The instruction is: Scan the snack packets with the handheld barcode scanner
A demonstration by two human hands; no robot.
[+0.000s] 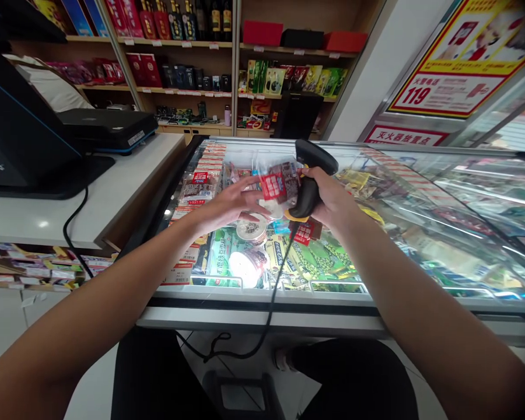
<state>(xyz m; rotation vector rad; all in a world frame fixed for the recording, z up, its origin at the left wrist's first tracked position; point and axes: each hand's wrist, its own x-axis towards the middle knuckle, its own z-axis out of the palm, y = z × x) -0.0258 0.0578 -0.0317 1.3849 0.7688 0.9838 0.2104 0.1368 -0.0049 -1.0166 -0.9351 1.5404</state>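
My right hand (328,195) is wrapped round the grip of a black and yellow barcode scanner (308,198), whose head points up and away from me. Beside the scanner is a clear snack packet (275,185) with a red label and dark contents, slightly blurred. My left hand (236,204) reaches to the packet's left edge with fingers spread; whether its fingertips touch the packet is unclear. Under the hands, on the glass top of a display freezer (262,318), are two round tubs (251,228) (247,265) and another red-labelled packet (305,231).
A similar snack packet (199,185) lies left on the freezer. The scanner's cable (273,297) hangs over the front edge. A white counter (126,181) with a black scale (109,125) stands left. Shelves (179,44) of bottles and boxes line the back; a stool (240,391) is below.
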